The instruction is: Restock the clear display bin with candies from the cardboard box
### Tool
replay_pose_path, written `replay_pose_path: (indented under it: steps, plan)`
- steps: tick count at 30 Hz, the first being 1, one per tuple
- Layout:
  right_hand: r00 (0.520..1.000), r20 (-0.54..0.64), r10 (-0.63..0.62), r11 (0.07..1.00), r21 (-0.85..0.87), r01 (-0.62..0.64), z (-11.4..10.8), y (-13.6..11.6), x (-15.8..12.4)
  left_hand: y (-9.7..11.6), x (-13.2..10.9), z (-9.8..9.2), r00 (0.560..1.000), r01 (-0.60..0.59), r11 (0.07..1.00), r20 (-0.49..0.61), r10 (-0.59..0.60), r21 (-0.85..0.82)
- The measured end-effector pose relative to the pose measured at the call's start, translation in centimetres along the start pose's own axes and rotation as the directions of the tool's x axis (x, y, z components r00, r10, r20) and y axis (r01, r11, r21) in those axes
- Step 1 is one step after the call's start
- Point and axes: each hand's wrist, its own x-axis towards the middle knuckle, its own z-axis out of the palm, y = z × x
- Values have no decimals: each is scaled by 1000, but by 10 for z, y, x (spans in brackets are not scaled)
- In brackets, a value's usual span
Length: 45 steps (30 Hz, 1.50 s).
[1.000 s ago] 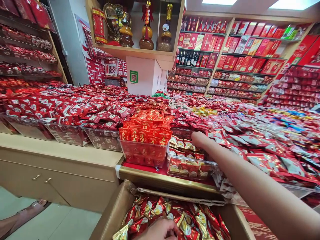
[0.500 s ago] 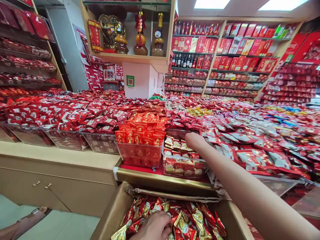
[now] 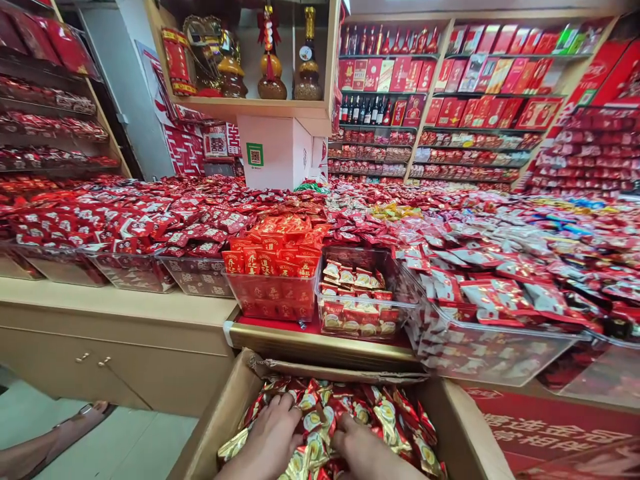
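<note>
A cardboard box [image 3: 480,433] right in front of me is filled with small wrapped sweets [image 3: 320,417] in red and gold packets. My left hand [image 3: 275,430] lies palm down on the sweets, its fingers slightly apart and reaching in among them. Beside it, my right hand [image 3: 363,445] also reaches into the sweets, with its fingers apart and the tips partly hidden by packets. Just beyond the box, a clear plastic bin [image 3: 367,303] contains neatly set rows of similar red and cream packets. Bare space shows at that bin's back and right side.
Left of that bin stands a clear bin of bright red packets [image 3: 275,293]. A large bin of red and white packets [image 3: 495,347] borders it on the right. The counter's gold edge [image 3: 320,347] runs behind the box. Another person's foot [image 3: 85,420] shows at lower left.
My right hand has come back from the clear bin down into the cardboard box. My left hand has shifted left and forward over the sweets. The view has moved slightly.
</note>
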Motion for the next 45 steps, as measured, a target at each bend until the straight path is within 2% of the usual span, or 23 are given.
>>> replay_pose_path:
  steps: [2,4,10,13,16,17,19,21,23,24,26,28,30,33,35,37,41,43,45]
  plan:
    - [1000,28,-15,993,119,12,1,-3,-5,0,-3,-1,1000,-15,1000,-1,15,-5]
    - [997,72,-39,989,145,29,-2,-10,-11,0,-4,-1,999,-37,999,28,38,-24]
    - [976,198,-96,994,-24,103,-15,-22,-21,-2,-7,2,993,-85,994,75,90,-74]
    - [976,208,-64,991,-102,87,-15,-21,-21,2,-7,0,992,-108,986,53,116,-130]
    - [987,162,-26,998,-59,36,-14,-13,-19,10,-4,-8,987,-157,943,-22,158,-295]
    - [990,139,-12,1000,-1,13,-15,-9,-18,13,-3,-12,988,-150,911,-32,149,-384]
    - [999,40,1,984,177,-8,-20,1,-18,21,0,-21,991,-99,796,16,135,-598]
    - [991,-135,-13,919,390,65,-29,9,-19,31,1,-30,974,-22,624,124,190,-781]
    - [958,-288,-3,780,598,183,-39,14,-21,42,1,-37,941,16,483,177,289,-875]
    - [949,-315,22,691,691,214,-44,14,-22,48,2,-39,935,15,445,170,311,-895]
    - [958,-277,80,518,833,198,-51,13,-22,57,2,-40,953,37,419,158,260,-907]
    - [965,-233,118,409,897,167,-54,11,-23,64,3,-38,974,93,384,165,157,-918]
    - [957,-240,164,366,915,167,-55,8,-24,65,5,-34,980,145,309,180,88,-940]
    - [950,-271,158,360,911,200,-53,6,-25,63,6,-28,991,127,214,134,20,-968]
    - [941,-315,126,370,895,250,-50,5,-24,61,6,-26,996,95,210,93,-16,-973]
    - [934,-347,85,379,878,292,-47,5,-22,59,6,-25,998,60,243,49,-49,-968]
    - [945,-323,48,411,869,276,-40,2,-19,54,5,-24,994,-36,324,-69,-89,-946]
    - [955,-286,72,350,904,245,-38,-2,-18,52,4,-25,992,-39,336,-76,-98,-941]
    - [968,-242,74,227,949,220,-37,-8,-17,50,4,-25,992,-35,319,-72,-107,-947]
